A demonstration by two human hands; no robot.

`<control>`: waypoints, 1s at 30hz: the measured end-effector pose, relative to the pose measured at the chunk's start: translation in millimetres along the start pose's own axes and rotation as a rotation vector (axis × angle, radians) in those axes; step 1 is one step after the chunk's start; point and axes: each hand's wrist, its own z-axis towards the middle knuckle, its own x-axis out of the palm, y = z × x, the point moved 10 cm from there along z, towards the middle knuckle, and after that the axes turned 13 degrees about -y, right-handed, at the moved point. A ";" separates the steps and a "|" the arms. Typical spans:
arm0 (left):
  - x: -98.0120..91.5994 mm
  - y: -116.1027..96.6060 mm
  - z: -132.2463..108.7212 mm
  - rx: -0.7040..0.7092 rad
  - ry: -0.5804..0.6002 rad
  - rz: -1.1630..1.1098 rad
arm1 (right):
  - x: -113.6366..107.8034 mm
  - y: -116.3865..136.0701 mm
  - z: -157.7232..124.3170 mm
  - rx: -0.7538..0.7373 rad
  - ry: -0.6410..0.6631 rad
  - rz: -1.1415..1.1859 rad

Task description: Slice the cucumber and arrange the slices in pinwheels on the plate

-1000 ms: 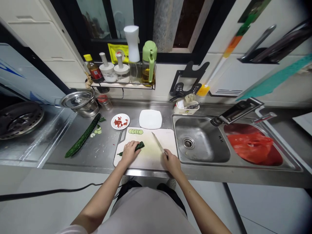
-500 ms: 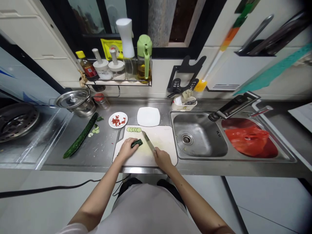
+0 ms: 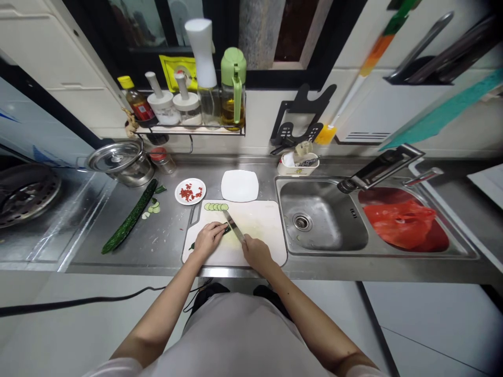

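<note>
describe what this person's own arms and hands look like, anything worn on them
Both the left hand and right hand are bare, with no gloves. No watch or bracelet shows at the wrists, and the forearms are uncovered. Pale sleeves show at the bottom edge, belonging to a plain, light greyish top.

The steel counter [image 3: 165, 248] bears a pot [image 3: 135, 174], a jar [image 3: 167, 164], a cucumber [image 3: 129, 218], some scraps [image 3: 154, 208], a round plate [image 3: 178, 189], a squarish plate [image 3: 239, 185], a tub [image 3: 292, 170] and a board [image 3: 272, 225].
</note>
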 end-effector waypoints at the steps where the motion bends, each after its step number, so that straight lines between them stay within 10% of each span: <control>1: 0.9 1.0 0.1 0.003 0.004 0.004 | 0.4 0.5 0.6 0.001 0.004 -0.002; 30: -4.1 -6.9 0.0 0.138 -0.080 0.043 | -1.2 5.5 -15.4 0.013 0.149 0.026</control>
